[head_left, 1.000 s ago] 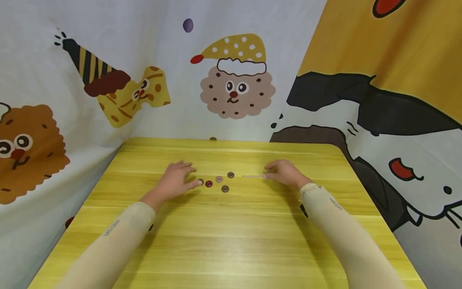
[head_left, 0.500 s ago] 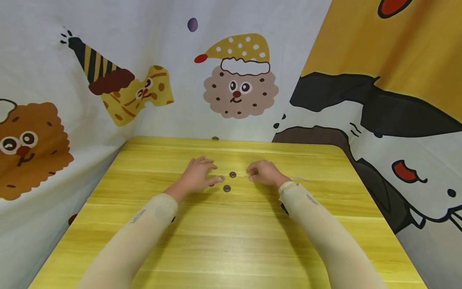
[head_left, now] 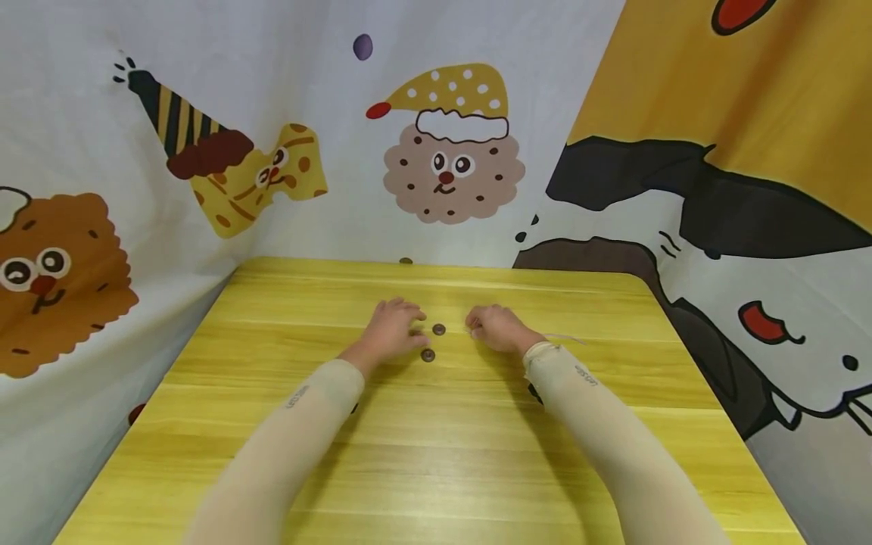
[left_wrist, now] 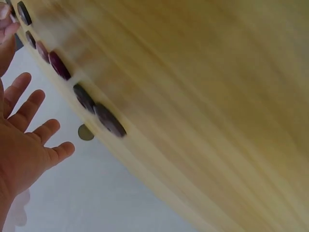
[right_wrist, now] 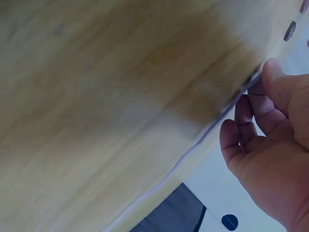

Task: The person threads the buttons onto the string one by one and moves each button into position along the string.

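Observation:
My left hand hovers low over the table with its fingers spread, covering part of a row of round buttons. Past its fingertips, a dark button and another dark button lie flat. The left wrist view also shows a dark red button, a pinkish button and two overlapping dark ones, the nearer dark button among them. To the right, my right hand pinches a thin pale cord between thumb and index finger. From there the cord trails rightward along the table.
The yellow wood-grain table stretches toward me in front of both hands. Behind its far edge hangs a white curtain printed with cartoon figures, which also runs down the left and right sides.
My left hand has moved right across the buttons, hiding more of them. My right hand has moved left; the cord, which stuck out to its left, now shows on its right.

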A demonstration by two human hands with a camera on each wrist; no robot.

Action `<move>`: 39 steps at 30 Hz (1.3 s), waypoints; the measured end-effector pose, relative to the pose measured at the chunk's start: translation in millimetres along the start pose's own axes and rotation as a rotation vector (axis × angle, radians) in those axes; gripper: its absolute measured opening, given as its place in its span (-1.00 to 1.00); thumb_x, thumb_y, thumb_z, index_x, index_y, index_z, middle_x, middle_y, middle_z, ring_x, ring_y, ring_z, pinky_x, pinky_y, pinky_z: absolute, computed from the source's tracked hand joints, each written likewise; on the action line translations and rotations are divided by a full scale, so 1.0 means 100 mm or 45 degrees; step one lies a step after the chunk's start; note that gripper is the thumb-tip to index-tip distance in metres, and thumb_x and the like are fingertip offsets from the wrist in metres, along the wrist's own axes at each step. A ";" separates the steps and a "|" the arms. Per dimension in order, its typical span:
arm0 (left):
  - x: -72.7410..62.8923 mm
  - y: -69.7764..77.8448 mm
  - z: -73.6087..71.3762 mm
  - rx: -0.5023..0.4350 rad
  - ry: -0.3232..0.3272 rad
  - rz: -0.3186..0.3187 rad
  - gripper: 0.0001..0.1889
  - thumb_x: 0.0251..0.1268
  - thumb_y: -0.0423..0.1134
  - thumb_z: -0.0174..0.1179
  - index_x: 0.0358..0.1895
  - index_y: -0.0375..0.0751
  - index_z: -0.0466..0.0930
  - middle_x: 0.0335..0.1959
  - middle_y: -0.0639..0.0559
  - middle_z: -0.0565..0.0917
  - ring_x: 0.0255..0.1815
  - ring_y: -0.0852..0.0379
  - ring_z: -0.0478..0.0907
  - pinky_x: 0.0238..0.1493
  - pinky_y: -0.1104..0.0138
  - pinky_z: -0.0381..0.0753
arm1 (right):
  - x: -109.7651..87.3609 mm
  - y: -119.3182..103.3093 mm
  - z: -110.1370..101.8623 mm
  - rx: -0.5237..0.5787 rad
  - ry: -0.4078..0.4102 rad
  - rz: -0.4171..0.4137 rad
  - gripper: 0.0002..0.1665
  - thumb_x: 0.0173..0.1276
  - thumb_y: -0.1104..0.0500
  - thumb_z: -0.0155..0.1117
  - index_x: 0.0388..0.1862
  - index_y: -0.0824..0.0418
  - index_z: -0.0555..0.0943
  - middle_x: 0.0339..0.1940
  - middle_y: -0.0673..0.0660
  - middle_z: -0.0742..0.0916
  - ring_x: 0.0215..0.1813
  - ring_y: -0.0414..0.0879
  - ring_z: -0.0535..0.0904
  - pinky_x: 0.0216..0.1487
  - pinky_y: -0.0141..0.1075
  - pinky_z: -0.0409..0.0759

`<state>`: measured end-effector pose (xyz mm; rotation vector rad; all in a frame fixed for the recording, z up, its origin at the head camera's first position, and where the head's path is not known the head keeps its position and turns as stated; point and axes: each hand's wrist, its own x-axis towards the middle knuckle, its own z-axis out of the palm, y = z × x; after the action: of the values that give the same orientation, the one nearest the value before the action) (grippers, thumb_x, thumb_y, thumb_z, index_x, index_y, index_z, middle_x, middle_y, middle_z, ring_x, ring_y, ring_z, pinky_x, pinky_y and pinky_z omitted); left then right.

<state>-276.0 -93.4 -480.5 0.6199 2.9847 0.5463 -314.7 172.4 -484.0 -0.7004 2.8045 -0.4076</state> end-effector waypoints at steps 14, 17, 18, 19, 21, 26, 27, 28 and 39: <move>0.24 0.21 0.18 0.054 -0.010 -0.164 -0.48 0.39 0.16 0.44 0.25 -0.06 0.76 0.32 -0.04 0.73 0.50 -0.23 0.48 0.60 -0.22 0.31 | -0.07 0.04 0.00 0.192 0.055 -0.018 -0.84 0.65 0.17 0.27 -0.05 0.13 0.78 -0.03 0.10 0.84 0.06 -0.01 0.74 0.19 -0.04 0.70; 0.25 0.23 0.19 0.034 -0.010 -0.202 -0.49 0.38 0.16 0.45 0.25 -0.04 0.76 0.31 -0.03 0.73 0.44 -0.20 0.52 0.54 -0.13 0.41 | -0.06 0.04 -0.01 0.229 0.042 0.004 -0.83 0.66 0.16 0.25 -0.06 0.11 0.78 -0.02 0.10 0.84 0.04 -0.03 0.73 0.18 -0.04 0.69; 0.25 0.24 0.18 0.023 -0.006 -0.212 -0.49 0.37 0.15 0.46 0.24 -0.04 0.77 0.31 -0.03 0.74 0.43 -0.20 0.53 0.52 -0.12 0.43 | -0.07 0.04 -0.01 0.241 0.038 0.011 -0.82 0.66 0.16 0.25 -0.06 0.11 0.78 -0.02 0.10 0.84 0.02 -0.04 0.72 0.17 -0.04 0.69; 0.24 0.25 0.18 0.007 -0.001 -0.222 -0.50 0.36 0.15 0.47 0.23 -0.03 0.78 0.30 -0.03 0.74 0.42 -0.20 0.53 0.52 -0.12 0.43 | -0.07 0.04 -0.01 0.255 0.033 0.021 -0.82 0.66 0.15 0.25 -0.06 0.11 0.78 -0.03 0.10 0.84 0.01 -0.05 0.71 0.16 -0.05 0.69; 0.24 0.27 0.16 -0.023 0.006 -0.239 -0.52 0.35 0.13 0.49 0.21 -0.02 0.79 0.30 -0.03 0.74 0.40 -0.20 0.53 0.51 -0.12 0.44 | -0.07 0.04 -0.02 0.272 0.027 0.039 -0.82 0.66 0.15 0.25 -0.06 0.11 0.78 -0.03 0.09 0.83 -0.03 -0.07 0.69 0.13 -0.08 0.67; 0.24 0.30 0.15 -0.074 0.006 -0.276 -0.58 0.34 0.11 0.51 0.18 0.06 0.81 0.31 -0.03 0.72 0.40 -0.18 0.51 0.49 -0.12 0.44 | -0.08 0.05 -0.03 0.282 0.028 0.050 -0.82 0.66 0.15 0.25 -0.06 0.13 0.78 -0.05 0.09 0.83 -0.08 -0.10 0.65 0.09 -0.10 0.65; 0.24 0.31 0.15 -0.082 0.006 -0.283 -0.59 0.33 0.11 0.51 0.17 0.08 0.82 0.31 -0.03 0.72 0.39 -0.18 0.51 0.48 -0.12 0.44 | -0.08 0.05 -0.03 0.283 0.029 0.049 -0.82 0.66 0.16 0.25 -0.06 0.13 0.79 -0.05 0.10 0.83 -0.08 -0.10 0.65 0.09 -0.10 0.65; 0.24 0.31 0.15 -0.093 0.007 -0.288 -0.60 0.33 0.10 0.51 0.15 0.09 0.83 0.31 -0.03 0.72 0.39 -0.18 0.51 0.47 -0.12 0.43 | -0.08 0.05 -0.02 0.283 0.031 0.046 -0.82 0.66 0.16 0.25 -0.06 0.14 0.79 -0.05 0.10 0.83 -0.08 -0.10 0.65 0.09 -0.10 0.65; 0.24 0.34 0.12 -0.157 0.005 -0.295 -0.71 0.32 0.02 0.54 0.02 0.04 0.85 0.23 -0.01 0.74 0.34 -0.19 0.52 0.44 -0.12 0.43 | -0.05 0.08 0.01 0.314 0.026 0.077 -0.82 0.67 0.14 0.25 -0.06 0.10 0.79 -0.05 0.08 0.83 -0.12 -0.12 0.62 0.04 -0.16 0.62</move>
<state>-283.9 -50.9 -479.3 0.2593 2.9409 0.7051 -313.5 181.0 -486.6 -0.5590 2.7201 -0.7375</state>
